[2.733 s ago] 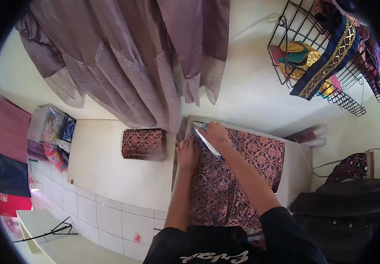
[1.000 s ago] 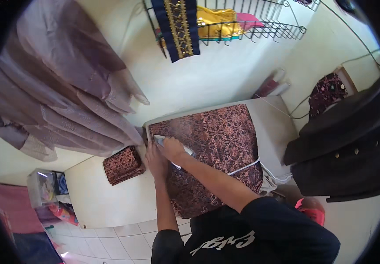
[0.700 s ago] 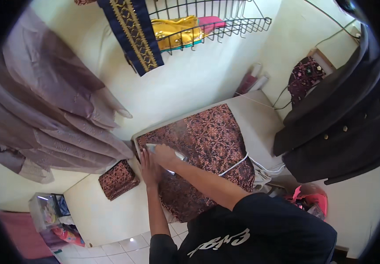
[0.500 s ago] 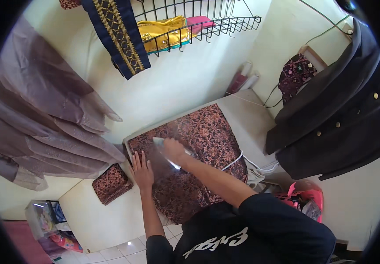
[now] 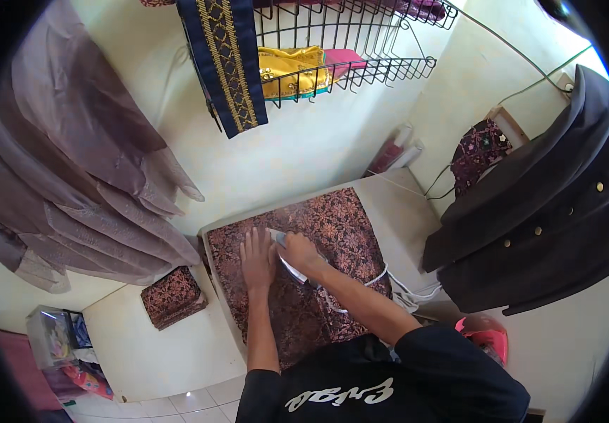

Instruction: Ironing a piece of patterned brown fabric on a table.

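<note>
A dark cloth with a reddish floral pattern (image 5: pixel 339 225) lies spread over a pale padded board. My right hand (image 5: pixel 300 255) is wrapped round the handle of a clothes iron (image 5: pixel 291 269), whose soleplate rests on the cloth. Just left of the iron's tip, my left hand (image 5: pixel 256 257) presses flat on the cloth with its fingers stretched out. A white cord (image 5: pixel 406 285) runs from near the iron off the cloth's right edge. Left of the board sits a folded stack of the same patterned cloth (image 5: pixel 174 297).
Purplish garments (image 5: pixel 86 183) hang at the left, and a dark buttoned jacket (image 5: pixel 530 218) hangs at the right. Above, a black wire rack (image 5: pixel 361 70) holds a yellow cloth (image 5: pixel 297 67) and a navy strip with gold trim (image 5: pixel 228 63). A pink basket (image 5: pixel 496 342) stands low at the right.
My left hand has moved right and up, from the cloth's left edge onto its surface beside the iron. The iron has shifted slightly right and down with my right hand. The view has tilted a little.
</note>
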Available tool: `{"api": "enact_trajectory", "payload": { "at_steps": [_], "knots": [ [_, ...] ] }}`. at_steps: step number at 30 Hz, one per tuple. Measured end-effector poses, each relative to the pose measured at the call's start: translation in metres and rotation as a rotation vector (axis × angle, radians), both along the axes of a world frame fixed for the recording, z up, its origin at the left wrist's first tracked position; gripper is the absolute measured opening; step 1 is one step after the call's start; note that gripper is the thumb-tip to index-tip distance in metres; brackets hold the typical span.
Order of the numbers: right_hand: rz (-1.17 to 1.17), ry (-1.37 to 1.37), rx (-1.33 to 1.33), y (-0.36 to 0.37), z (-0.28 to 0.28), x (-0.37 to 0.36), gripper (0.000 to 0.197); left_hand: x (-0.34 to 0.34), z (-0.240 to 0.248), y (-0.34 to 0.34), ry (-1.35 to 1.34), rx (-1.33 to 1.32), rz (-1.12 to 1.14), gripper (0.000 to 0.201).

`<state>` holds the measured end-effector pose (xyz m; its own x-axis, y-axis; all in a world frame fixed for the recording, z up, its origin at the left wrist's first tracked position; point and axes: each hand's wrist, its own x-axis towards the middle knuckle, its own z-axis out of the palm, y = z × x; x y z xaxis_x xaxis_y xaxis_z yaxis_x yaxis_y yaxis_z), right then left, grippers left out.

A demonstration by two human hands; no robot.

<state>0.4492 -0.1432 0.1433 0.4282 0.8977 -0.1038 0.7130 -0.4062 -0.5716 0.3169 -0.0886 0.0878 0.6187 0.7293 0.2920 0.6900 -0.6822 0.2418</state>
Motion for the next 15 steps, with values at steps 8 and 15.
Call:
{"api": "enact_trajectory", "payload": {
  "at_steps": [8,15],
  "knots": [
    [-0.063,-0.057,0.071,0.017,0.001,0.009,0.049,0.007,-0.008,0.002,-0.025,0.028,0.023,0.049],
    [-0.163,-0.05,-0.051,-0.017,0.011,0.045,0.047,0.004,-0.001,0.001,-0.017,0.01,0.033,0.049]
  ]
}}
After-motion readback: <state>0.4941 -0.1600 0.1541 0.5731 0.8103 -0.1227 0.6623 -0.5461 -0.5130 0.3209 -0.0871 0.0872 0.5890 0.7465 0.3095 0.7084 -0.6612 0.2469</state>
